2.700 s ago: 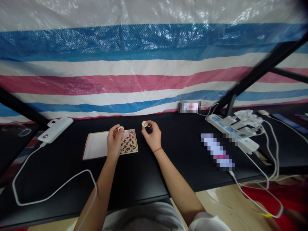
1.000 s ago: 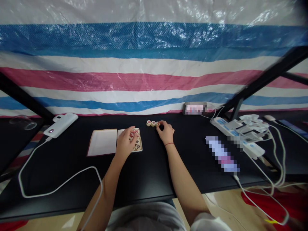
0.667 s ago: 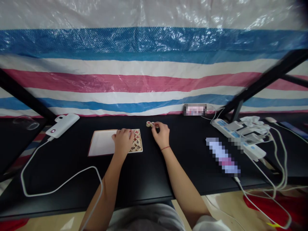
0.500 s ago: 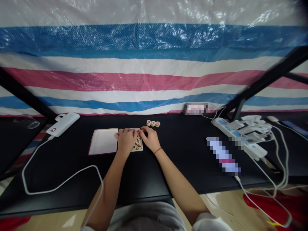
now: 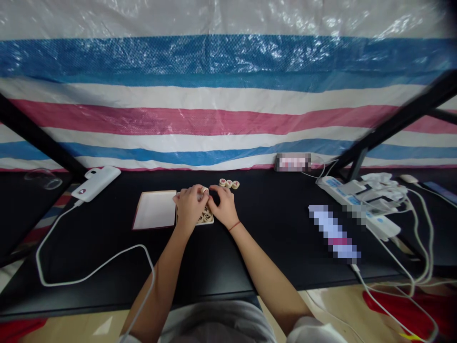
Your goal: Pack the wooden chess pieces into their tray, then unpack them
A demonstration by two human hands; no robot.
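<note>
A Chinese chess piece [image 5: 204, 189] is raised over the open box, gripped by the fingertips of my left hand [image 5: 188, 205]. That hand hides much of the box [image 5: 213, 220], where round pieces with black characters [image 5: 207, 217] show at the near right. My right hand [image 5: 223, 206] is at the box's right side, thumb and fingers apart and curved toward the raised piece; I see nothing in it. Just beyond it stand a few pieces with red characters [image 5: 229, 184] in a short row. Left of the box lies its lid [image 5: 156, 209], white inside upward.
A white power bank [image 5: 96, 183] with a cable [image 5: 89, 281] lies at the left. On the right are a blurred-out phone [image 5: 333, 231], a power strip [image 5: 378, 224] with plugs and cables, and a small device [image 5: 293, 162] by the striped sheet [image 5: 228, 119].
My left hand has lifted a chess piece from the box and its fingers have closed on it. The right hand's fingers have drawn slightly back from the box's edge.
</note>
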